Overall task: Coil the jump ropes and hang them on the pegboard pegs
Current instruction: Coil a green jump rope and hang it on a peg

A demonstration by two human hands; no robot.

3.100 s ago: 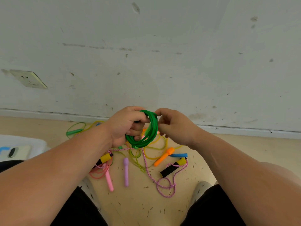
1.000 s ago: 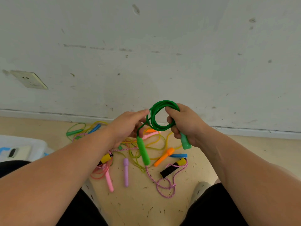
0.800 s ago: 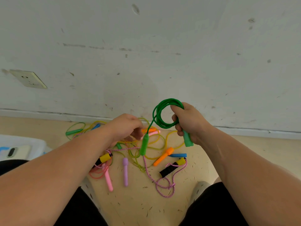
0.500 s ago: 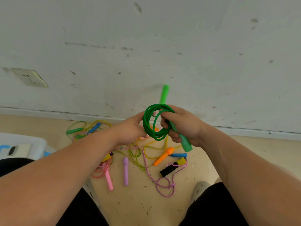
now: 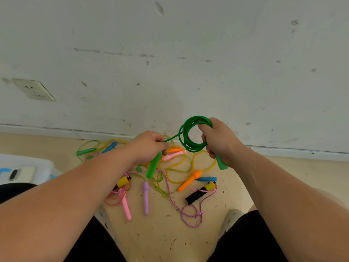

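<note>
A green jump rope is wound into a small coil in the air above the floor. My right hand grips the coil's right side together with one green handle that pokes out below my fist. My left hand pinches the rope's free end, and the other green handle hangs down from it. A short straight stretch of rope runs between my two hands. No pegboard is in view.
A tangle of other jump ropes lies on the floor below, with pink, purple, orange, blue, black-and-yellow and green handles. A white wall with a socket rises behind. A white box sits at the left. My knees frame the bottom.
The loose green handle, which stuck up behind the coil, has come down and now hangs from my left hand. My hands have moved apart, and the coil has shifted right.
</note>
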